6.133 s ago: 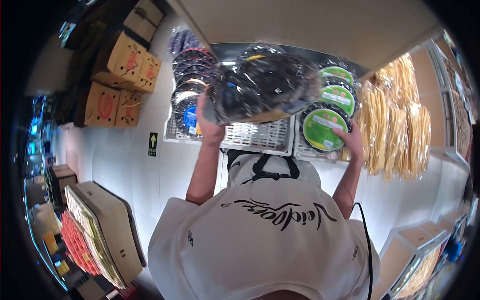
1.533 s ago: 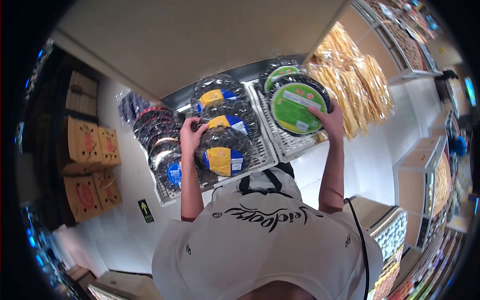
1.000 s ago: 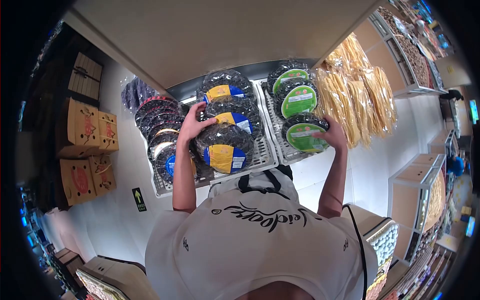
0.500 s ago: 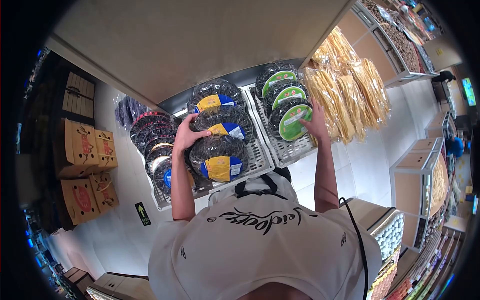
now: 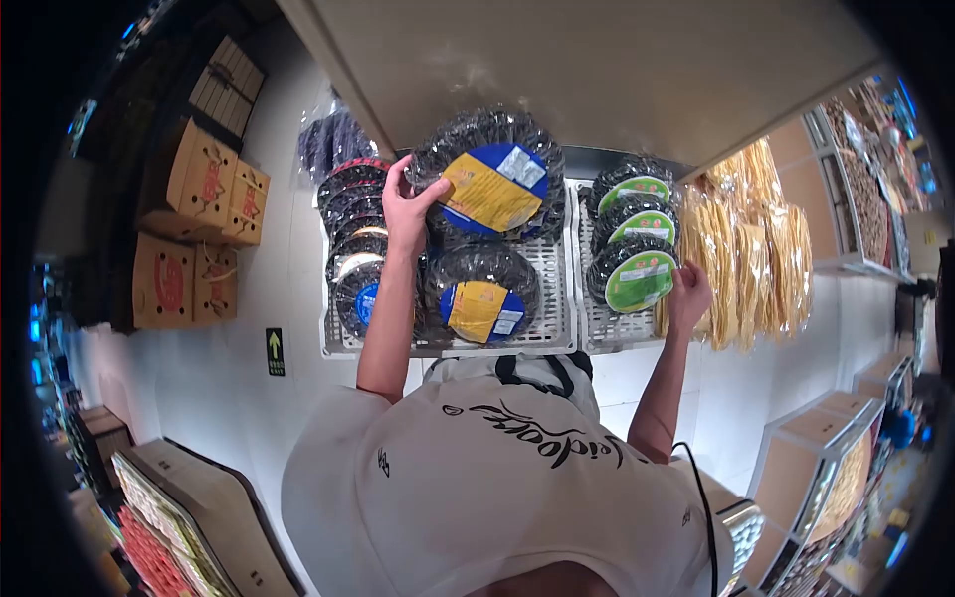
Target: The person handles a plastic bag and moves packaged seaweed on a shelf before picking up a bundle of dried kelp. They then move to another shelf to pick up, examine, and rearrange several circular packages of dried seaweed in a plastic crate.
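My left hand (image 5: 410,204) grips the left edge of a round, plastic-wrapped dark package with a yellow and blue label (image 5: 492,189), raised and tilted so its label faces me. Below it, a similar package (image 5: 482,298) lies in a white perforated crate (image 5: 552,343). My right hand (image 5: 689,297) is at the right edge of the front green-labelled package (image 5: 640,281), fingers curled; whether they grip it is unclear. More green-labelled packages (image 5: 635,194) stand behind that one.
Dark round packages with red edges (image 5: 356,179) line the crate's left side. Bagged yellow sticks (image 5: 746,259) hang at the right. A large beige panel (image 5: 597,70) rises behind the crates. Cardboard boxes (image 5: 164,279) are stacked at the far left.
My left hand has raised and tilted a yellow-and-blue-labelled package. My right hand has moved lower along the front green-labelled package, its fingers now curled. The view has turned and shifted.
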`<state>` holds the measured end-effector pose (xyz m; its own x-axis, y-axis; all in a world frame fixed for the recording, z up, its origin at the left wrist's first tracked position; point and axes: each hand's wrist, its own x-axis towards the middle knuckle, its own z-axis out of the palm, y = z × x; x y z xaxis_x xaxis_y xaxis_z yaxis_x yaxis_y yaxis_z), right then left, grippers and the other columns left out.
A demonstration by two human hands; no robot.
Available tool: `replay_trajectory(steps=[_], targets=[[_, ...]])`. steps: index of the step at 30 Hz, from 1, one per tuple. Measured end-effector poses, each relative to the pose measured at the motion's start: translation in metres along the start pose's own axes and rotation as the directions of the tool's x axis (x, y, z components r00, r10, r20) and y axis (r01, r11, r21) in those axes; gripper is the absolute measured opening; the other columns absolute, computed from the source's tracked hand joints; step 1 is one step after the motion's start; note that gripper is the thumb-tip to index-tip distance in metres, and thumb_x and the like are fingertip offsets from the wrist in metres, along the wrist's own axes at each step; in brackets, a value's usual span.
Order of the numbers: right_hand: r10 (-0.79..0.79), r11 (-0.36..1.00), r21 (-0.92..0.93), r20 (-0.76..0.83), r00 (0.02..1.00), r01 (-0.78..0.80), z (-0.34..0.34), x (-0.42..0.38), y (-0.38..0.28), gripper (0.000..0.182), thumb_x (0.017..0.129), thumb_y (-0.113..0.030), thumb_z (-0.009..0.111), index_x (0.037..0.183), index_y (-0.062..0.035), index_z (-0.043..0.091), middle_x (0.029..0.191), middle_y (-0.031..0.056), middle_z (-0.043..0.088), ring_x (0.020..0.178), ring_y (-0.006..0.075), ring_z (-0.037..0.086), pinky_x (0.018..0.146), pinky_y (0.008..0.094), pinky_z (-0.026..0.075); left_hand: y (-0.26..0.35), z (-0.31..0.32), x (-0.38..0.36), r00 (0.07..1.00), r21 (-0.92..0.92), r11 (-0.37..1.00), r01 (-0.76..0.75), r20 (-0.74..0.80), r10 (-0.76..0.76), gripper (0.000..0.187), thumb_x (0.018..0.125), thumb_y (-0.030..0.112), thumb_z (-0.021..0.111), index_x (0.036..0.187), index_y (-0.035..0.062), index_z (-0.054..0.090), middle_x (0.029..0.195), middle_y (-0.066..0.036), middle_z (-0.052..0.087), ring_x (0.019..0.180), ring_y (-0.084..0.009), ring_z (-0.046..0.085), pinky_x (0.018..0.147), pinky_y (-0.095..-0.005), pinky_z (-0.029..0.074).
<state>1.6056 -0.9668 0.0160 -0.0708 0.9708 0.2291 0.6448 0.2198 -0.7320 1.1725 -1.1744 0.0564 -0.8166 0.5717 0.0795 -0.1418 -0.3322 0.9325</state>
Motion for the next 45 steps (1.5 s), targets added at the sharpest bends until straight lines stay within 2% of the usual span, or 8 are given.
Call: replay_trajectory(steps=[5,11,14,17,24,28,38,45], targets=[[0.066,0.984,0.168,-0.001,0.998,-0.065,0.003,-0.007,-0.009,0.03,0.081,0.001,0.074,0.111,0.0057,0.068,0.092,0.0108,0.071,0.084,0.0158,0.067,0.078,0.0275,0.054,0.018,-0.006,0.001,0.999,-0.126,0.992,-0.003,-0.048,-0.003,0.06,0.082,0.002,0.079,0.133,-0.0056,0.048,0.109,-0.008,0.066,0.096,-0.014,0.064,0.087,-0.0286,0.052],[0.039,0.973,0.226,0.005,0.999,-0.039,-0.001,-0.014,-0.032,0.021,0.085,0.002,0.067,0.106,0.0047,0.07,0.09,0.0092,0.07,0.082,0.0149,0.064,0.077,0.0287,0.051,0.04,0.008,-0.018,0.986,-0.379,0.91,0.165,0.073,-0.149,0.037,0.092,0.009,0.07,0.124,-0.0009,0.055,0.106,-0.008,0.069,0.091,-0.0143,0.068,0.082,-0.0293,0.056],[-0.005,0.935,0.356,0.025,1.0,-0.004,0.005,-0.014,-0.023,0.02,0.089,0.003,0.063,0.108,0.0045,0.07,0.087,0.0067,0.068,0.082,0.0127,0.062,0.077,0.0269,0.05,0.042,0.012,-0.022,0.974,-0.415,0.881,0.227,0.099,-0.204,0.029,0.093,0.012,0.069,0.118,0.0011,0.058,0.106,-0.008,0.069,0.092,-0.0149,0.068,0.082,-0.0297,0.056],[0.017,0.884,0.463,0.103,0.995,-0.063,0.007,-0.02,-0.031,0.022,0.091,0.002,0.06,0.112,0.0043,0.068,0.085,0.0043,0.065,0.081,0.0102,0.061,0.076,0.0253,0.049,0.035,0.01,-0.02,0.969,-0.427,0.87,0.245,0.137,-0.206,0.029,0.093,0.012,0.069,0.118,0.0008,0.059,0.106,-0.008,0.069,0.092,-0.0154,0.069,0.082,-0.03,0.057],[0.033,0.855,0.497,0.241,0.97,-0.152,0.008,-0.031,-0.049,0.021,0.092,-0.001,0.067,0.111,0.0042,0.068,0.079,0.0012,0.065,0.076,0.0087,0.06,0.076,0.0242,0.049,0.036,0.011,-0.026,0.961,-0.395,0.878,0.271,0.167,-0.222,0.036,0.091,0.012,0.072,0.122,-0.0001,0.057,0.108,-0.009,0.069,0.094,-0.0156,0.068,0.084,-0.0299,0.056],[-0.089,0.909,0.416,0.193,0.977,0.0,0.015,-0.037,-0.05,0.027,0.084,-0.002,0.076,0.11,0.0024,0.07,0.087,0.0054,0.071,0.08,0.0112,0.065,0.079,0.0251,0.051,0.033,0.01,-0.03,0.951,-0.36,0.885,0.297,0.2,-0.238,0.041,0.089,0.012,0.073,0.125,-0.0007,0.056,0.109,-0.01,0.068,0.094,-0.0155,0.068,0.084,-0.0299,0.056],[-0.059,0.942,0.336,0.212,0.975,-0.017,0.015,-0.043,-0.062,0.022,0.085,0.001,0.074,0.107,0.0017,0.071,0.098,0.0085,0.073,0.088,0.0132,0.067,0.085,0.0265,0.052,0.036,0.012,-0.034,0.918,-0.173,0.927,0.333,0.285,-0.277,0.053,0.084,0.009,0.079,0.129,-0.0032,0.054,0.111,-0.011,0.067,0.098,-0.0155,0.066,0.086,-0.0291,0.055],[-0.136,0.939,0.342,0.237,0.962,0.049,0.02,-0.046,-0.055,0.015,0.088,0.004,0.068,0.102,-0.0003,0.072,0.098,0.0066,0.072,0.094,0.014,0.066,0.09,0.028,0.051,0.034,0.013,-0.033,0.915,-0.098,0.943,0.32,0.29,-0.28,0.061,0.081,0.011,0.081,0.132,-0.0049,0.052,0.116,-0.012,0.064,0.103,-0.0158,0.063,0.091,-0.0293,0.051]])
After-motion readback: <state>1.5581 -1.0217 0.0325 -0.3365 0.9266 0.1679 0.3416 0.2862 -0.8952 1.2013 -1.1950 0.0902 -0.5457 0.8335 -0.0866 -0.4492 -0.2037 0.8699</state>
